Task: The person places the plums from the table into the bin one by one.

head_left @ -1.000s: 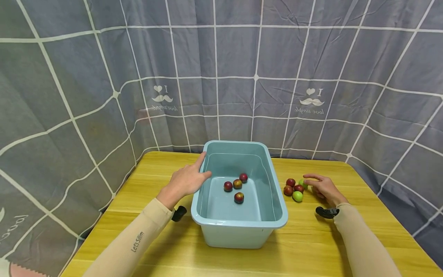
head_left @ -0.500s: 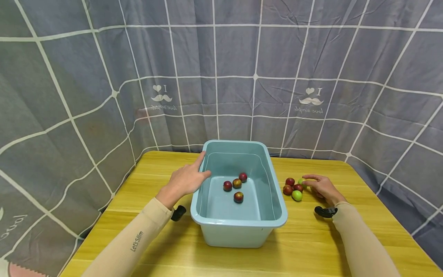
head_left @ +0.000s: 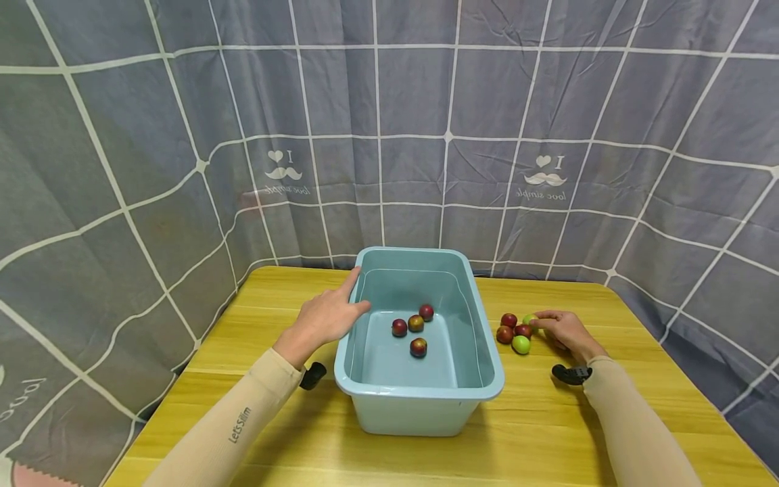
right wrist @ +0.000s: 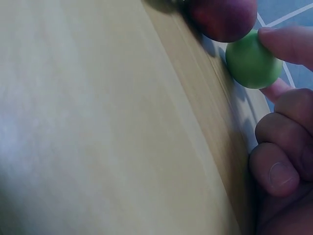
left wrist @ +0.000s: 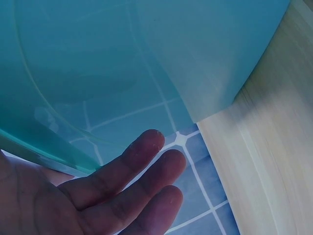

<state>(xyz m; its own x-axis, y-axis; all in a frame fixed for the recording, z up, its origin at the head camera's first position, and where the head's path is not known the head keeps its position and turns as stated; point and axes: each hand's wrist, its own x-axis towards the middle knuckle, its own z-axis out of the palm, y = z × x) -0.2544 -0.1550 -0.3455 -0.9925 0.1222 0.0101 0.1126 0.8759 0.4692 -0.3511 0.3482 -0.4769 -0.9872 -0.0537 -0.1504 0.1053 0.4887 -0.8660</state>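
Note:
A light blue plastic basin [head_left: 420, 391] stands mid-table with several dark red plums [head_left: 399, 328] on its floor. My left hand [head_left: 323, 316] rests at its left rim, thumb over the rim and index finger extended along it. In the left wrist view, the other fingers [left wrist: 146, 188] reach out below the rim, fairly straight. To the basin's right, my right hand [head_left: 567, 333] pinches a green plum [right wrist: 250, 61] between thumb and index finger, its other fingers curled in. That plum is at the back of a small cluster, beside a red plum [right wrist: 226, 18].
Besides the held plum, the cluster has a second green plum [head_left: 521, 345] and several red plums [head_left: 504, 334], right of the basin. All of it is on a yellow wooden table [head_left: 548, 426]. A grey checked curtain [head_left: 414, 169] hangs behind and around the table.
The right thumb and index finger have come together on the far green plum, from a wider spread above it. The left hand, basin and other plums stay as they were.

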